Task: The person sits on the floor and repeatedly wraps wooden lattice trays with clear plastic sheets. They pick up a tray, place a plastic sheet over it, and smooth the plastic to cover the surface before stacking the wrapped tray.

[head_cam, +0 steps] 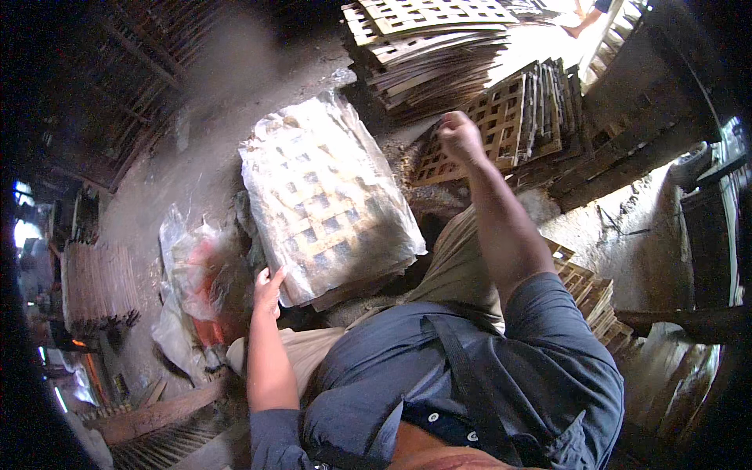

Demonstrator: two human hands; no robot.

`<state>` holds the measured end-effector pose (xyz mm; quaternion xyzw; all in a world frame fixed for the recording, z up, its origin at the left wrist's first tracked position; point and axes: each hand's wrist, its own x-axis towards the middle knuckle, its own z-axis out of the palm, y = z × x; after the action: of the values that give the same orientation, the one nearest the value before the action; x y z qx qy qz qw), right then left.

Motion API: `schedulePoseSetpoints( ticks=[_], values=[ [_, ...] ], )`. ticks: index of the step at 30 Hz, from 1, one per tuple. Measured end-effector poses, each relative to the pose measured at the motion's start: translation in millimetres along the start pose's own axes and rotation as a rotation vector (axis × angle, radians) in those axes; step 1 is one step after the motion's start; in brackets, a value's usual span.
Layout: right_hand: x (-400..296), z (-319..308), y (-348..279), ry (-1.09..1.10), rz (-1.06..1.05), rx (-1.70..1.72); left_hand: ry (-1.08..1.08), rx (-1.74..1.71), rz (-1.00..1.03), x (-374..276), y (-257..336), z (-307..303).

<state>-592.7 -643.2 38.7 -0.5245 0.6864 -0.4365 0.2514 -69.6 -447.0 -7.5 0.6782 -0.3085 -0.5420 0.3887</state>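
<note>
A clear plastic sheet (376, 194) lies wrinkled over a stack of woven lattice panels (317, 205), apparently of bamboo or wood strips, in front of my knees. At the sheet's near left edge is my left hand (270, 292), its thumb against the plastic and a finger apart from it; the other fingers are hard to make out. My right hand (462, 140) is raised to the right of the stack with its fingers curled. It appears in front of leaning lattice panels (499, 120), and whether anything is inside it is hidden.
A tall pile of lattice panels (435, 64) stands beyond, beside a bright opening where a person's foot (576, 29) shows. Crumpled plastic with red parts (202, 282) lies left. More panels (97, 282) stand far left, others (587, 294) at right. A wooden beam (158, 414) lies lower left.
</note>
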Motion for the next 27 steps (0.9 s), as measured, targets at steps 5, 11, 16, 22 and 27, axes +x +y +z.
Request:
schedulePoseSetpoints(
  ticks=[5,11,16,22,27],
  values=[
    [4.9,-104.5,41.5,0.199,-0.131,-0.751,0.042,-0.014,-0.049,-16.2,12.3,5.8],
    [-2.1,-107.4,12.0,-0.033,0.002,-0.906,0.097,-0.072,-0.047,-3.6,-7.2,-9.7],
    [34.3,-95.7,40.7,0.246,0.178,-0.661,-0.027,-0.140,-0.044,-0.4,-8.7,-4.7],
    [78.2,-101.1,128.9,0.076,0.373,-0.013,0.116,0.000,-0.025,19.0,-22.9,2.3],
    [36.2,-106.8,62.5,0.035,0.262,0.384,0.390,0.023,0.076,-21.3,26.2,0.6]
  ],
)
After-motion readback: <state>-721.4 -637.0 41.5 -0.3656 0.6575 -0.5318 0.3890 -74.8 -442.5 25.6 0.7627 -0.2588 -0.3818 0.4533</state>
